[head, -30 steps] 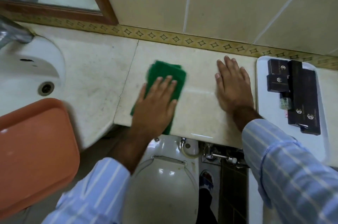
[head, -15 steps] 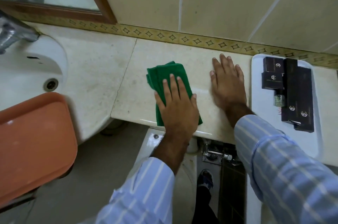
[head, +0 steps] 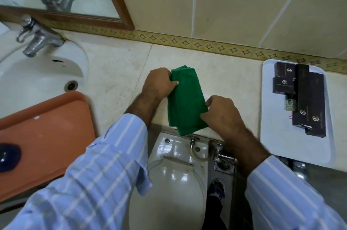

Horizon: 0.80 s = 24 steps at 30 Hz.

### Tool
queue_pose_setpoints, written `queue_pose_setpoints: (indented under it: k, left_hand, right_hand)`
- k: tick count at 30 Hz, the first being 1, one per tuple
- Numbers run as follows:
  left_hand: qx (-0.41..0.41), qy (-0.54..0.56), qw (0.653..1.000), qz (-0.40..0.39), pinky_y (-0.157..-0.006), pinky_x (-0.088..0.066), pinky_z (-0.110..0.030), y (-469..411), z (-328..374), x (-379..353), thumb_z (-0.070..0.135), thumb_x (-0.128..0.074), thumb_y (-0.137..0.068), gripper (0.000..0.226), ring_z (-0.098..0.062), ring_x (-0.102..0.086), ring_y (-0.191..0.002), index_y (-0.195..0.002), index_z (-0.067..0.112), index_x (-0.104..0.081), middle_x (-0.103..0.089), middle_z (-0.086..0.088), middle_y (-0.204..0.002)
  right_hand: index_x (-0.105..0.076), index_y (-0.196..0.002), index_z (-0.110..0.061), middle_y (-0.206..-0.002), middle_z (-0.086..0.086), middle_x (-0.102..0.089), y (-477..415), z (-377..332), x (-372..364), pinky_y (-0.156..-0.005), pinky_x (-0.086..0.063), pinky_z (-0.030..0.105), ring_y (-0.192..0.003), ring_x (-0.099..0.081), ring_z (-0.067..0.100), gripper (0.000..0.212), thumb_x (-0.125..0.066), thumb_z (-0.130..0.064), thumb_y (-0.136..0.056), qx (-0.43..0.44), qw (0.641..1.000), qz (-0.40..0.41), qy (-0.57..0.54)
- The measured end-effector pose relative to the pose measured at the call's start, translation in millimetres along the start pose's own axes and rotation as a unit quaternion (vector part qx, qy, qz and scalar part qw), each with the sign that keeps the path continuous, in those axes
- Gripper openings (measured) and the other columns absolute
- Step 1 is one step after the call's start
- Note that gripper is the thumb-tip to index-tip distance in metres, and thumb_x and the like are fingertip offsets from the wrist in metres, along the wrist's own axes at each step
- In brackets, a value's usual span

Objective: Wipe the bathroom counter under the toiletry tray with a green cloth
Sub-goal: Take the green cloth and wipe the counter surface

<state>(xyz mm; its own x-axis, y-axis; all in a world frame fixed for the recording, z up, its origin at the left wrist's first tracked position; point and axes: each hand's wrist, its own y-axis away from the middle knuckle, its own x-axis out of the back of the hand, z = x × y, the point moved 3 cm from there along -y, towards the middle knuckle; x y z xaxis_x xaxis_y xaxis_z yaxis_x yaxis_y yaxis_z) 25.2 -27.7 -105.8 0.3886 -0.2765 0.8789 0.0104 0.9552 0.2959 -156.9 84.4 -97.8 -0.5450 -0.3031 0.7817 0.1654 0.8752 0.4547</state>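
The folded green cloth (head: 185, 100) lies on the beige marble counter (head: 225, 75), its near end hanging over the front edge. My left hand (head: 159, 84) pinches the cloth's far left edge. My right hand (head: 220, 112) grips its right side near the front. The white toiletry tray (head: 276, 132) rests on the counter to the right of my hands. It carries several dark boxes (head: 304, 96) and a small bottle (head: 289, 104).
A white sink (head: 37, 75) with a chrome tap (head: 35, 39) is at the left, and an orange tray (head: 43, 135) lies over its near rim. A toilet (head: 172, 182) stands below the counter edge. The tiled wall and a wood-framed mirror (head: 120, 4) back the counter.
My left hand stopped pressing flat on the cloth and now pinches its left edge. My right hand lifted off the counter and took hold of the cloth's right side.
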Motion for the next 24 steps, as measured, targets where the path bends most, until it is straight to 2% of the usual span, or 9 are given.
queue_pose_setpoints:
  k: [3, 5, 8, 11, 13, 15, 21, 23, 24]
  left_hand:
    - [-0.008, 0.095, 0.995, -0.004, -0.072, -0.046, -0.023, 8.0, -2.3, 7.5, 0.033, -0.074, -0.083, 0.027, -0.026, -0.066, -0.095, -0.103, 0.016, -0.072, -0.073, -0.007, -0.102]
    - [-0.002, 0.192, 0.981, 0.005, -0.063, -0.044, -0.025, 14.2, -11.9, 17.6, 0.031, -0.071, -0.082, 0.016, -0.021, -0.06, -0.085, -0.09, 0.019, -0.063, -0.066, -0.001, -0.089]
    - [0.044, 0.318, 0.946, 0.041, -0.079, -0.054, -0.036, 17.3, -41.3, 44.0, 0.023, -0.071, -0.085, 0.016, -0.023, -0.061, -0.09, -0.095, 0.018, -0.059, -0.065, -0.007, -0.099]
    - [0.093, 0.424, 0.897, 0.082, -0.083, -0.057, -0.043, 9.3, -73.8, 81.1, 0.012, -0.071, -0.086, 0.02, -0.03, -0.065, -0.095, -0.102, 0.016, -0.058, -0.068, -0.018, -0.108]
    - [0.117, 0.44, 0.883, 0.11, -0.087, -0.06, -0.048, -0.9, -94.0, 106.2, 0.009, -0.072, -0.087, 0.022, -0.035, -0.069, -0.098, -0.104, 0.014, -0.058, -0.069, -0.022, -0.111]
    - [0.141, 0.444, 0.874, 0.136, -0.091, -0.061, -0.052, -10.5, -113.5, 124.4, 0.008, -0.072, -0.088, 0.026, -0.037, -0.07, -0.105, -0.108, 0.013, -0.057, -0.068, -0.021, -0.113]
    - [0.181, 0.479, 0.822, 0.248, -0.089, -0.063, -0.044, -25.7, -172.4, 149.8, 0.01, -0.073, -0.087, 0.046, -0.036, -0.072, -0.109, -0.129, -0.004, -0.06, -0.071, -0.023, -0.122]
    - [0.17, 0.484, 0.815, 0.269, -0.089, -0.063, -0.045, -30.7, -179.6, 147.3, 0.009, -0.074, -0.085, 0.046, -0.036, -0.073, -0.109, -0.127, -0.007, -0.061, -0.071, -0.024, -0.121]
    - [0.166, 0.477, 0.823, 0.261, -0.09, -0.062, -0.047, -33.8, -179.3, 143.0, 0.009, -0.076, -0.085, 0.045, -0.037, -0.073, -0.109, -0.124, -0.006, -0.062, -0.071, -0.024, -0.122]
  right_hand:
    - [-0.065, -0.109, -0.01, -0.109, 0.01, -0.068, -6.5, -6.9, 5.7, -0.082, -0.059, 0.039, -0.099, -0.067, 0.028, 0.028, -0.07, -0.01, -0.081, -0.02, 0.998, -0.02, -0.06]
    - [-0.065, -0.102, -0.015, -0.096, 0.004, -0.068, -9.0, -16.1, 9.9, -0.068, -0.055, 0.031, -0.09, -0.067, 0.022, 0.023, -0.072, -0.012, -0.08, -0.004, 0.992, -0.02, -0.128]
    - [-0.065, -0.099, -0.019, -0.08, 0.0, -0.065, -9.3, -45.1, 16.9, -0.047, -0.043, 0.012, -0.068, -0.06, 0.011, 0.02, -0.07, -0.013, -0.081, 0.075, 0.977, -0.006, -0.199]
    - [-0.069, -0.096, -0.021, -0.085, -0.002, -0.065, -18.8, -85.9, 19.6, -0.071, -0.061, 0.023, -0.08, -0.064, 0.016, 0.019, -0.067, -0.008, -0.082, 0.141, 0.953, 0.003, -0.269]
    - [-0.074, -0.097, -0.02, -0.089, -0.004, -0.067, -34.3, -118.3, 15.3, -0.088, -0.062, 0.042, -0.094, -0.069, 0.021, 0.02, -0.067, -0.004, -0.085, 0.157, 0.938, -0.015, -0.308]
    - [-0.077, -0.098, -0.017, -0.096, 0.001, -0.072, -51.4, -149.7, 9.2, -0.094, -0.061, 0.047, -0.103, -0.071, 0.025, 0.022, -0.066, -0.001, -0.088, 0.155, 0.919, -0.051, -0.36]
    - [-0.075, -0.099, -0.01, -0.109, 0.01, -0.075, -83.8, -208.7, -18.6, -0.081, -0.063, 0.026, -0.1, -0.073, 0.021, 0.024, -0.059, 0.007, -0.096, 0.11, 0.736, -0.267, -0.612]
    - [-0.076, -0.1, -0.007, -0.109, 0.012, -0.075, -91.8, -206.3, -27.7, -0.078, -0.064, 0.026, -0.098, -0.074, 0.021, 0.023, -0.057, 0.007, -0.097, 0.082, 0.735, -0.246, -0.627]
    - [-0.076, -0.1, -0.006, -0.111, 0.013, -0.075, -95.6, -200.4, -31.2, -0.08, -0.065, 0.029, -0.101, -0.074, 0.022, 0.022, -0.057, 0.006, -0.097, 0.07, 0.768, -0.209, -0.601]
